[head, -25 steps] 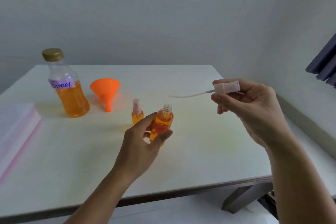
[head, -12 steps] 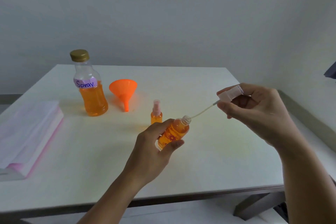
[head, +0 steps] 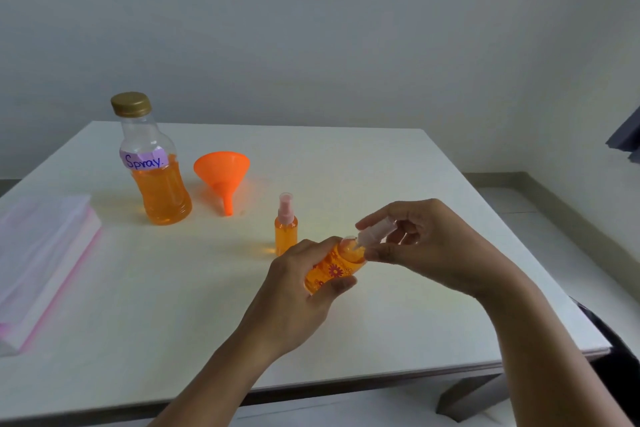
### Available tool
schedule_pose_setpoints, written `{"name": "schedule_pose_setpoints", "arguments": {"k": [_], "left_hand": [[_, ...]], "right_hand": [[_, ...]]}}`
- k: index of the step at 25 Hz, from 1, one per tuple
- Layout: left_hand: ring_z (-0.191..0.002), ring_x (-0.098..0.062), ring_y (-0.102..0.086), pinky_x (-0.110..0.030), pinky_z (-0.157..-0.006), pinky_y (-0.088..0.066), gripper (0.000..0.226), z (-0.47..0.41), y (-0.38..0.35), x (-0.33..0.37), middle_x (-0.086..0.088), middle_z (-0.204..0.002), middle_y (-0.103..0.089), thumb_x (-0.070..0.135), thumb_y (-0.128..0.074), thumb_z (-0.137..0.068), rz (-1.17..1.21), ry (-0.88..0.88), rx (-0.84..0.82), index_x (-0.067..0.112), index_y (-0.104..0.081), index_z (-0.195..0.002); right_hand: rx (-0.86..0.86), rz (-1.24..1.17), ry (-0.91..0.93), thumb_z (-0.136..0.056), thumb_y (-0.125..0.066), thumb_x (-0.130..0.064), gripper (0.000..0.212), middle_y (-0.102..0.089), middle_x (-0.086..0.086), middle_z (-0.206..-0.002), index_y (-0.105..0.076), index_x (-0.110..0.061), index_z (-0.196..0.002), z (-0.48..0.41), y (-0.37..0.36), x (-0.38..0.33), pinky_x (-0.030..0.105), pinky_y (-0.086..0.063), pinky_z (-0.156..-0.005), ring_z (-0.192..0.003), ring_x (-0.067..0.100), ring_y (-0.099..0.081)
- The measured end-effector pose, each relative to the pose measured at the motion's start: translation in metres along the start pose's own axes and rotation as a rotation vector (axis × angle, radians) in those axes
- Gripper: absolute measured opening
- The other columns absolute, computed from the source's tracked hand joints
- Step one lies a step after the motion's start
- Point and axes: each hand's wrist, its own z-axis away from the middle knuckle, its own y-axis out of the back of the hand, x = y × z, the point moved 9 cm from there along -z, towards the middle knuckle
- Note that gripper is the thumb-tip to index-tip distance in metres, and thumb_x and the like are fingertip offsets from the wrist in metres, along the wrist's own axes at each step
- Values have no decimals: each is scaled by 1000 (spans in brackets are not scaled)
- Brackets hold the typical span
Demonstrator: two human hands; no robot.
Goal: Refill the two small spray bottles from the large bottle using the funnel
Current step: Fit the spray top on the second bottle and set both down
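Note:
My left hand (head: 298, 291) grips a small flowered spray bottle (head: 334, 269) full of orange liquid, tilted to the right above the table. My right hand (head: 426, 246) pinches the clear spray head (head: 375, 234) right at that bottle's neck; its tube is down inside the bottle. A second small spray bottle (head: 286, 225) with a pink cap stands upright just behind my left hand. The large bottle (head: 152, 163), labelled "Spray", gold cap on, about half full of orange liquid, stands at the back left. Beside it the orange funnel (head: 223, 173) lies on its side.
The white table (head: 381, 166) ends at a front edge close to me and a right edge beyond my right arm. A stack of white and pink sheets (head: 41, 253) lies at the left edge. A grey wall rises behind the table.
My right hand has moved left and down, sliding the spray head's tube into the flowered bottle until the head meets the neck. My left hand still holds the bottle tilted.

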Motion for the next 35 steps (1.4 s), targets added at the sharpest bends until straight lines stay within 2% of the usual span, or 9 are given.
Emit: {"name": "schedule_pose_setpoints", "arguments": {"k": [3, 6, 11, 15, 19, 24, 30, 33, 35], "left_hand": [[-99, -2, -56, -5, -75, -32, 43, -2, -3, 1, 23, -107, -57, 57, -60, -79, 0, 19, -7, 52, -49, -120], [-99, -2, -56, -7, -75, -31, 41, -3, -6, -1, 23, -108, -57, 57, -60, -79, 3, 43, -12, 54, -47, -118], [-97, -1, -57, -5, -73, -32, 43, -1, -11, -2, 26, -103, -56, 58, -61, -79, -7, 51, -34, 56, -47, -119], [-98, -2, -57, -4, -71, -33, 42, -1, -11, -1, 25, -101, -57, 58, -61, -77, 17, 53, -28, 55, -48, -117], [-101, 0, -54, -3, -72, -32, 42, -2, -12, 2, 26, -102, -54, 59, -61, -77, 33, 44, -23, 56, -47, -116], [-101, -4, -55, -7, -73, -36, 48, -4, -13, -3, 23, -103, -56, 58, -64, -80, 32, 39, -24, 45, -53, -125], [-103, -5, -55, -7, -77, -37, 51, -4, -15, -6, 22, -105, -55, 59, -63, -79, 43, 43, -18, 45, -52, -127], [-104, -5, -55, -7, -77, -37, 51, -4, -16, -7, 23, -106, -55, 58, -64, -80, 33, 45, -24, 45, -52, -127], [-104, -6, -55, -8, -76, -38, 51, -4, -17, -7, 22, -107, -54, 58, -63, -79, 30, 43, -30, 46, -51, -127]], "right_hand": [[18, -131, 71, -71, -78, -50, 69, -71, -20, -119, -62, -33, -136, 6, 8, -3, 30, -61, -90, -105, 5, -71], [86, -187, 122, -84, -78, -31, 41, -77, -14, -110, -71, -28, -124, 10, 16, -8, 27, -60, -92, -105, 6, -72], [159, -51, 1, -66, -73, -71, 60, -78, -15, -88, -72, -33, -112, 7, 16, 6, 28, -63, -80, -85, 1, -74], [86, -115, 73, -78, -80, -48, 43, -75, -20, -101, -69, -37, -118, 10, 8, 3, 28, -62, -84, -98, 2, -71], [192, 2, -4, -64, -66, -81, 58, -74, -19, -89, -69, -44, -109, 8, 19, 17, 20, -54, -74, -89, -5, -68], [125, -117, 69, -83, -78, -41, 38, -76, -19, -103, -68, -36, -119, 11, 15, 11, 33, -62, -83, -97, 4, -72], [113, -98, 49, -73, -76, -60, 59, -73, -24, -105, -61, -40, -127, 9, 13, 14, 34, -63, -81, -93, 6, -73], [122, -123, 27, -84, -78, -40, 28, -77, -15, -94, -73, -31, -110, 8, 8, 17, 37, -64, -76, -83, 8, -75], [167, -59, -46, -75, -74, -61, 39, -77, -7, -77, -75, -25, -89, 6, 9, 22, 36, -64, -69, -65, 8, -74]]}}
